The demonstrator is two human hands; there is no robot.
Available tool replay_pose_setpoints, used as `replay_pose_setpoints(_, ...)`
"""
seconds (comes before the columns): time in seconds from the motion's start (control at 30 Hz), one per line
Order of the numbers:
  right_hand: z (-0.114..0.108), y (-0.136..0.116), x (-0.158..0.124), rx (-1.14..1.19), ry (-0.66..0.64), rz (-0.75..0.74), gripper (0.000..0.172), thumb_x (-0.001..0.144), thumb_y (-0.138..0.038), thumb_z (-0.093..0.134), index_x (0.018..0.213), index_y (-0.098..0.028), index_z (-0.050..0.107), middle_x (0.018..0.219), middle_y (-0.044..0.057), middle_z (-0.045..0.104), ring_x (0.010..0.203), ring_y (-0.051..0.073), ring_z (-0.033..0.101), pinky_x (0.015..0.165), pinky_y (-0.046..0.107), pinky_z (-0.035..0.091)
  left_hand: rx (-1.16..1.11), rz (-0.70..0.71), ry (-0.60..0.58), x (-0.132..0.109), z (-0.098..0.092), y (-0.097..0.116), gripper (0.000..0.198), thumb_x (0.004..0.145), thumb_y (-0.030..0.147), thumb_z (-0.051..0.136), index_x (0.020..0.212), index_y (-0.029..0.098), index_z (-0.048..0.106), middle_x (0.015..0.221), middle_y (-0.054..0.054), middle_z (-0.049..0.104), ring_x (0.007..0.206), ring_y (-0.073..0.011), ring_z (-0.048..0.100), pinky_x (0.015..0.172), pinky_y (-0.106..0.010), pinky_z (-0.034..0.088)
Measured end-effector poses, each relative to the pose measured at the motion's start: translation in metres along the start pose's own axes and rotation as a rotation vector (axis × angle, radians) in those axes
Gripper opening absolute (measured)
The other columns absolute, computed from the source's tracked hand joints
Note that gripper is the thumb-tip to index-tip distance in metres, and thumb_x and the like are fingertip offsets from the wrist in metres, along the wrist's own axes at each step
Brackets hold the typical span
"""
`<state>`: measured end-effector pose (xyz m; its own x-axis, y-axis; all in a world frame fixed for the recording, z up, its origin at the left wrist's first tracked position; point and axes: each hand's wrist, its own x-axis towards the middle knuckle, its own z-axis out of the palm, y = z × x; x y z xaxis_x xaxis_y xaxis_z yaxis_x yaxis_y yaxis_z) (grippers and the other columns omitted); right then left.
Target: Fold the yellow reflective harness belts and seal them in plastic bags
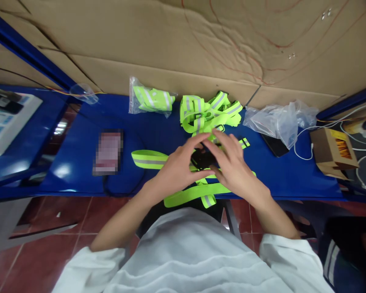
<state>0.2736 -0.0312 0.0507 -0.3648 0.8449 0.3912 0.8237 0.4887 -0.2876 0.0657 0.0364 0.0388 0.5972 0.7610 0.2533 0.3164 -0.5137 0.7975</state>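
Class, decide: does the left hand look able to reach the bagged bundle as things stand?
Probably yes: nothing seems to stand between the left hand and the bagged bundle, though it may first have to leave the black piece.

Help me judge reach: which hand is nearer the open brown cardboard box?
Right. The right hand is left of the box, not touching it; the left hand is farther left, beyond the right hand.
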Motion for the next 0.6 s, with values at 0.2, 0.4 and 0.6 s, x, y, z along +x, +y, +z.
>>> replay_pose_setpoints(0.2,0.007,-0.038,-0.023,0.302,0.158,0.326,0.067,0.098,-0.047,0.072,0.155,-0.023,0.046,0.141,0.016,0.066,0.128,0.032,0.067,0.105,0.048,0.059,-0.403,-0.161,0.236,-0.01,0.023,0.009,0.068,0.102,0.073,0.048,0.153,0.027,0.049,0.153,-0.012,0.055,0.143,-0.0263,0.054,0.124,-0.043,0.042)
replay_pose_setpoints(0.4,0.003,-0.024,-0.023,0.646,0.165,0.491,0.034,0.103,-0.038,0.066,0.135,-0.025,0.067,0.119,0.006,0.076,0.105,0.022,0.073,0.093,0.034,0.061,-0.416,-0.065,0.006,-0.025,0.008,0.035,0.053,0.112,0.052,0.04,0.157,0.026,0.051,0.157,-0.011,0.058,0.146,-0.0244,0.056,0.125,-0.04,0.044)
replay_pose_setpoints(0.6,-0.03,0.022,-0.034,1.22,-0.045,0.572,0.033,0.097,-0.052,0.072,0.111,-0.023,0.078,0.094,0.005,0.08,0.084,0.022,0.076,0.074,0.032,0.062,-0.049,0.171,0.125,-0.016,-0.046,0.03,0.042,0.098,0.025,0.072,0.14,0.025,0.064,0.126,-0.007,0.075,0.117,-0.0204,0.07,0.109,-0.035,0.056)
